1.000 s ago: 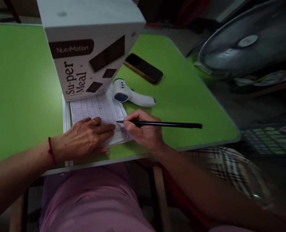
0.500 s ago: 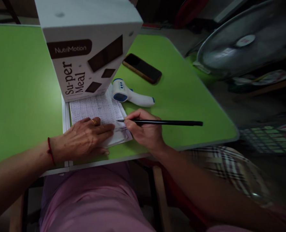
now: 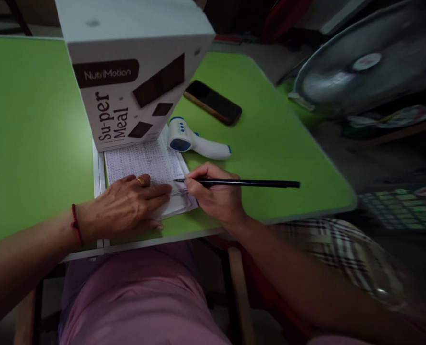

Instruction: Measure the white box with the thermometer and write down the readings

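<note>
**Mid-scribble in a pretty cramped spot**

So the step in hand looks like writing. The right hand (image 3: pixel 216 194) has a long black pen (image 3: pixel 259 183) pinched between thumb and fingers, nib down at the right side of some handwritten papers (image 3: pixel 133 163). Can't tell if the nib is touching or just above. The papers lie near the front edge of the green table (image 3: pixel 299 158), right by the seam. The left hand (image 3: pixel 130 203) is laid flat across them, fingers stretched out and gripping nothing, fingertips just beside the nib.

My guess is the next move calls for small, light pen strokes with the left hand pinning the sheets, since they're loose and could slide.

As for clutter: a tall white box (image 3: pixel 112 110) stands right at the far end of the papers, and I can't tell if it sits on them. A white thermometer gun (image 3: pixel 209 147) lies at their right edge, so a sweep up the page could bump it. The phone (image 3: pixel 213 101) is farther back, out of the way.
</note>
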Available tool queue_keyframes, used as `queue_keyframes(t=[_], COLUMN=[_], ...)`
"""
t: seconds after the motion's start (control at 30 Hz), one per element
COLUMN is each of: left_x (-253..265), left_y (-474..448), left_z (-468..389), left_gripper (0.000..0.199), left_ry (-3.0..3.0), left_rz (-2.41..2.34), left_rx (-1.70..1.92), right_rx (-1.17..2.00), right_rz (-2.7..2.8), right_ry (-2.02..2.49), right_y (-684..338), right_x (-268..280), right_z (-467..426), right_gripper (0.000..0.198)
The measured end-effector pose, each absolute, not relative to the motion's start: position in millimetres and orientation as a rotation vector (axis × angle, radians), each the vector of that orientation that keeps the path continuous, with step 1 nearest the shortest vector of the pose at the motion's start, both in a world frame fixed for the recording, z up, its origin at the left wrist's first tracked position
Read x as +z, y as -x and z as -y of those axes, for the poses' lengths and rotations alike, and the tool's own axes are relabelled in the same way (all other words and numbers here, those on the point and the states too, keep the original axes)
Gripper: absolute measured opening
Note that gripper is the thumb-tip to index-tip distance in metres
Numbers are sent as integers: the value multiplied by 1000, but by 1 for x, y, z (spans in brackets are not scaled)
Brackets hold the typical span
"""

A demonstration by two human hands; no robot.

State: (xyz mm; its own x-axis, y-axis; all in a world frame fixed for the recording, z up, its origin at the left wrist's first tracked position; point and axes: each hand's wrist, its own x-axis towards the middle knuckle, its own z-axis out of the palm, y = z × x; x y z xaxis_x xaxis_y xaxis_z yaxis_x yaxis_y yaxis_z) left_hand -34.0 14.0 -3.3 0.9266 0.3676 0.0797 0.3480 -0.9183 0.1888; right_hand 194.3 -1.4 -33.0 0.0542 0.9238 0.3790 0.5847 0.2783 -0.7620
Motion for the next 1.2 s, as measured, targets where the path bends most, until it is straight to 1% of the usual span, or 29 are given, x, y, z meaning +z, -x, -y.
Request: queue_keyframes(t=[0.2,0.57,0.73,0.9,1.0,1.03,1.07,1.13,1.2], left_x=[-3,-5,-3,-1,-4,-5,-6,-6,-3], left_y=[34,34,34,35,35,36,35,35,37], left_z=[-14,-15,-15,-14,-14,-14,-14,-14,-17], left_gripper=[49,50,50,50,50,51,49,38,25], left_ry=[-2910,-2912,-2907,-2917,-2935,-2941,-2947,-2955,-2927], left_rz=[-542,-538,-551,-557,-554,-551,-537,-459,-359], left_rx=[161,187,146,145,166,184,217,333,612], right_rx=[418,430,414,257,131,90,56,18,-1], right_rz=[1646,1684,1707,1657,1662,1703,1758,1878,1976], right_ry=[1425,1379,1336,1314,1297,1303,1313,1336,1390], right_y=[-196,-196,-197,-199,-201,-202,-203,-202,-200], right_x=[-32,-35,-36,-38,-32,-28,-23,-13,-4], right_z=[2,1,2,4,1,0,-2,-7,-12], right_gripper=[10,8,9,7,2,4,5,9,14])
